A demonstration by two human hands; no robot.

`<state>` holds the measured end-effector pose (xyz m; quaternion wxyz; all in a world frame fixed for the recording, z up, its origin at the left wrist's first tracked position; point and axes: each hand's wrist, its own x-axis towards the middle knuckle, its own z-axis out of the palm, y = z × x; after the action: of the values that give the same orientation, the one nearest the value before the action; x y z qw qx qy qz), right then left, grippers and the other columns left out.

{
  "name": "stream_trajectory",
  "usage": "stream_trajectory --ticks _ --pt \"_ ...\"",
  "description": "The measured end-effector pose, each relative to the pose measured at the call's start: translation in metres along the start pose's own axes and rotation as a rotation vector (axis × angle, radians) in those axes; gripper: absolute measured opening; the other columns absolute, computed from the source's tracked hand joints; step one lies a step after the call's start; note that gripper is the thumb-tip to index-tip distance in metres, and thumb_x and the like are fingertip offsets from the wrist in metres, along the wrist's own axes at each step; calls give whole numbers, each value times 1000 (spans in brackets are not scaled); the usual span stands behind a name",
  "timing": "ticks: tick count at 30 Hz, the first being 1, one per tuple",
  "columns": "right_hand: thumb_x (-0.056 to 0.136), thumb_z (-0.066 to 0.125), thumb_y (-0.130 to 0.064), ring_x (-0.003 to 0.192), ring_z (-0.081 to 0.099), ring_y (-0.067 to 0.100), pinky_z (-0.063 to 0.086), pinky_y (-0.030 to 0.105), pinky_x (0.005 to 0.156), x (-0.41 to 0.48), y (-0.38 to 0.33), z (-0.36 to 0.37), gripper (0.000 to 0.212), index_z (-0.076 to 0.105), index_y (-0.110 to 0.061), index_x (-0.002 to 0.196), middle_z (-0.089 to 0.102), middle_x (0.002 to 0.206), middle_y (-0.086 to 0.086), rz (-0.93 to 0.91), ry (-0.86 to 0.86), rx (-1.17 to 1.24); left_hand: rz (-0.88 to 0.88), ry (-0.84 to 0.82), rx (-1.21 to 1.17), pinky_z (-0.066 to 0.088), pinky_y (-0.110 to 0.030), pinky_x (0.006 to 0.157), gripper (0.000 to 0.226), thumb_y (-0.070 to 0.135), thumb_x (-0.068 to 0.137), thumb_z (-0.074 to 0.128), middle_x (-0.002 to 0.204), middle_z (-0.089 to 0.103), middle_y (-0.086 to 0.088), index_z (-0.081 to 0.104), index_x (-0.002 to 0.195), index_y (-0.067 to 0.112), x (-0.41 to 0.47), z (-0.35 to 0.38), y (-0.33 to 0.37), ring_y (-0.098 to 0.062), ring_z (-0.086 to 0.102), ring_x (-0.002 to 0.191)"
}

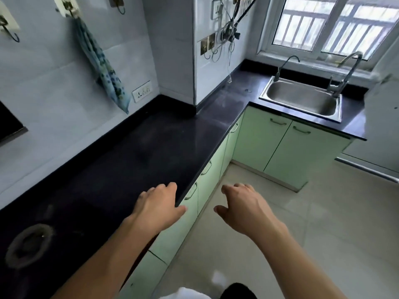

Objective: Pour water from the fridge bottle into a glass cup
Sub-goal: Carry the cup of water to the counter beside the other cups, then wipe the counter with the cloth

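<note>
While both arms reach forward, neither hand has hold of anything. Left hand (158,205) is over the front edge of the dark countertop (129,147), fingers loosely curled, nothing in them. Right hand (241,207) hangs past that edge over the tiled floor (313,223), fingers drooping and relaxed. Steel sink (302,98) sits at the countertop's far right end under the window (323,24), and a blue patterned cloth (103,67) dangles from a wall hook. Bottle and glass cup aren't in view, so can't place them.

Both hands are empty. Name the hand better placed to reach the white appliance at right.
Right, likely: the right hand hovers nearer the white appliance; the left hand is over the countertop edge.
</note>
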<state>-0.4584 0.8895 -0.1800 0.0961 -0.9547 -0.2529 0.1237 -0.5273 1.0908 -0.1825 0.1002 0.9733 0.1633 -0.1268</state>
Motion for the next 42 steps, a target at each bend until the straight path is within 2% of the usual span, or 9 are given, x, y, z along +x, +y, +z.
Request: stream_trajectory --ticks 5,14,21,27,32,35,38,40,42 --pt "93 59 -52 108 54 26 47 37 83 96 21 -21 41 54 -23 121 61 109 2 -115 -5 9 -87 29 -17 47 -37 88 49 60 89 56 110 60 3 51 121 23 76 -19 14 -21 60 100" --pt "92 58 -52 109 51 25 35 35 77 277 27 -60 39 53 -24 119 57 110 0 -508 -144 -67 -426 110 -130 51 -37 88 52 61 89 58 111 61 4 50 123 23 185 -42 32 -17 62 97" --pt "91 60 -53 104 55 22 49 35 82 359 -19 -76 38 56 -22 113 58 103 -2 -768 -205 -10 -608 317 -197 52 -31 77 51 62 87 60 114 62 5 52 121 24 222 -69 -1 -16 63 100" --pt "86 68 -50 94 63 17 53 30 79 414 -78 -79 43 61 -26 121 61 106 -4 -782 -215 267 -648 570 -207 50 -34 71 43 55 87 64 106 65 4 58 114 23 257 -121 -76 -21 64 97" --pt "87 71 -41 74 59 5 36 5 57 484 -153 -106 27 66 -25 109 62 86 -11 -736 -53 552 -604 846 -256 53 -36 70 27 44 86 68 92 69 1 62 96 20 307 -198 -143 -23 65 83" --pt "88 70 -34 59 55 -5 35 6 49 531 -205 -131 14 63 -27 98 59 69 -17 -701 -9 675 -628 885 -246 49 -34 64 20 40 85 67 83 66 0 61 86 21 344 -244 -174 -28 63 79" --pt "90 66 -28 49 56 -9 34 5 39 571 -253 -146 19 61 -20 106 58 67 -16 -681 -23 730 -717 834 -196 41 -31 61 23 42 85 63 87 68 -2 66 92 20 380 -275 -197 -31 65 81" --pt "92 64 -25 55 60 -6 38 7 46 593 -277 -150 25 60 -14 113 61 72 -7 -678 -28 730 -765 802 -195 43 -32 63 29 40 87 62 94 72 -6 70 100 16 402 -287 -207 -32 68 85" --pt "92 63 -26 80 67 14 47 20 66 610 -294 -153 31 59 -12 120 64 84 0 -672 -32 713 -812 802 -233 42 -32 62 29 39 89 60 96 72 -7 70 102 15 418 -292 -217 -30 68 85"
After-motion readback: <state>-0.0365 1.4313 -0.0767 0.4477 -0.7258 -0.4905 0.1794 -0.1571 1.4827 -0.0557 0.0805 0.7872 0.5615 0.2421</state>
